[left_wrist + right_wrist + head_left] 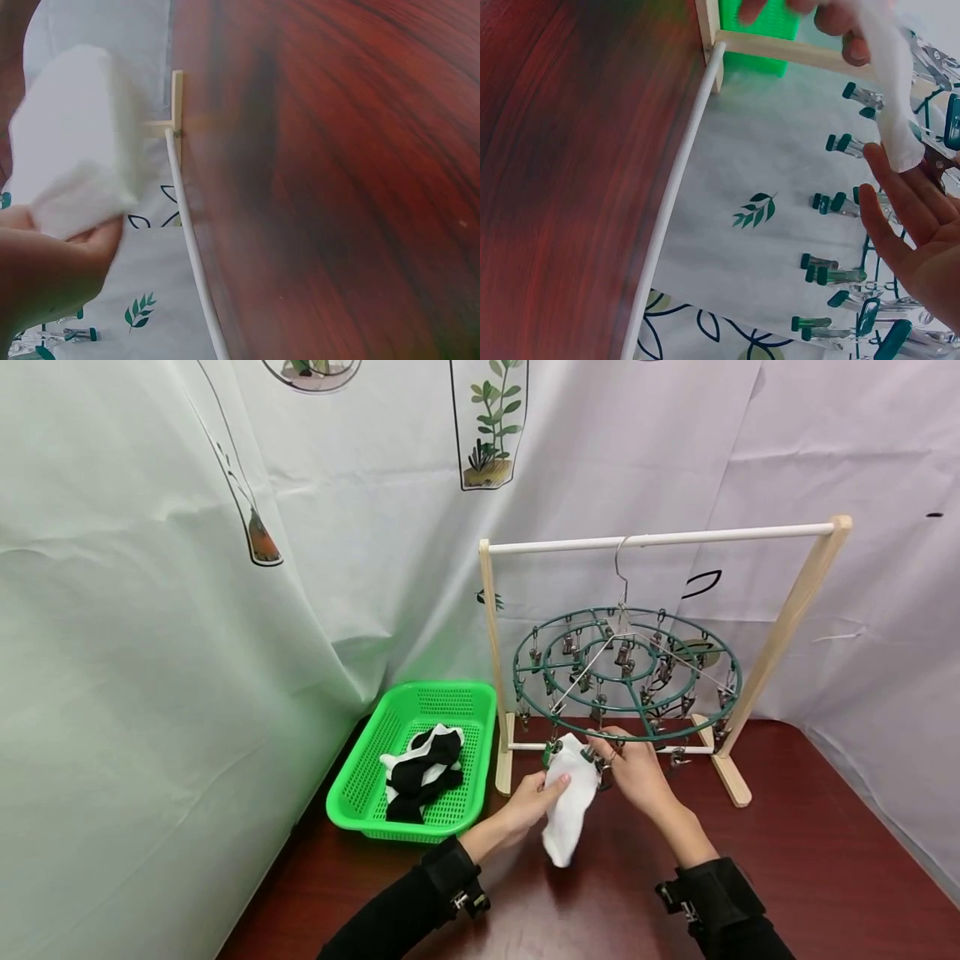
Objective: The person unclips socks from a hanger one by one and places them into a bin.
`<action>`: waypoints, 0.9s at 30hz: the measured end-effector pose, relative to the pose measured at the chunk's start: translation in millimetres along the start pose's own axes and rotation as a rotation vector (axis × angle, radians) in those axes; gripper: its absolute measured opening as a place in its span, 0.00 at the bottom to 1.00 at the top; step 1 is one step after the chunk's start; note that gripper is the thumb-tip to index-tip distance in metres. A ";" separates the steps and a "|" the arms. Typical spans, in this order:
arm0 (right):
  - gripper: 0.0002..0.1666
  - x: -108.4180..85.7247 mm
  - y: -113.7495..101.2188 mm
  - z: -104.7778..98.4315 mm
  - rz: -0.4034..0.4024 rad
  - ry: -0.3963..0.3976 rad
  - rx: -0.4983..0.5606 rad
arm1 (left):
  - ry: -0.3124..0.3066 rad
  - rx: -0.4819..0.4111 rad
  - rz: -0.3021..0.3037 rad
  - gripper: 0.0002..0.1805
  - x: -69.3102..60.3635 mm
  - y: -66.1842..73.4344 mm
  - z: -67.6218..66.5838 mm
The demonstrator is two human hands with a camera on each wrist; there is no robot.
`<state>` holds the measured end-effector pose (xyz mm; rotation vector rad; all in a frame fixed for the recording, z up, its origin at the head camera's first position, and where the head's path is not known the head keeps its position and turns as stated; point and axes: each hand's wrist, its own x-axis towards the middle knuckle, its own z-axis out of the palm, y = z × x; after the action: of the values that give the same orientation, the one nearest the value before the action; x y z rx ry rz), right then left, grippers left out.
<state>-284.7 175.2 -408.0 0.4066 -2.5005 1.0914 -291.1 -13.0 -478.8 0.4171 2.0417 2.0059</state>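
A white sock point(570, 797) hangs beneath the front rim of the round green clip hanger point(628, 672). My left hand point(528, 806) pinches it along the side, thumb across the fabric. In the left wrist view the sock point(75, 142) partly covers the fingers of that hand point(60, 262). Up at the sock's top end, my right hand point(626, 768) pinches a metal clip point(936, 161) of the hanger. Two outer fingers of the right hand point(922, 225) are stretched out in the right wrist view; its thumb is mostly hidden there.
The hanger hooks over the white bar of a wooden stand point(795, 627), with several clips dangling around it. To the left, a green basket point(341, 802) contains black and white socks point(427, 772). A printed white curtain point(390, 485) backs the dark red table point(825, 860).
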 end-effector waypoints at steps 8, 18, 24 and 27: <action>0.31 -1.2 -0.2 -4.6 0.120 0.000 -0.097 | 0.140 0.127 0.156 0.20 -0.2 -0.7 5.2; 0.25 0.6 1.1 -2.4 0.034 0.061 -0.081 | 0.147 0.188 0.173 0.20 -4.1 2.9 6.7; 0.19 -0.4 0.2 -1.8 -0.006 0.036 -0.032 | 0.156 0.229 0.161 0.20 -14.8 13.7 7.9; 0.18 -1.8 -0.5 -3.1 0.008 0.023 -0.029 | 0.133 0.240 0.157 0.20 -15.3 10.4 5.7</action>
<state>-282.2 177.4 -406.6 0.3739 -2.4964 1.0562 -274.5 -13.3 -468.8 0.5170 2.4131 1.9258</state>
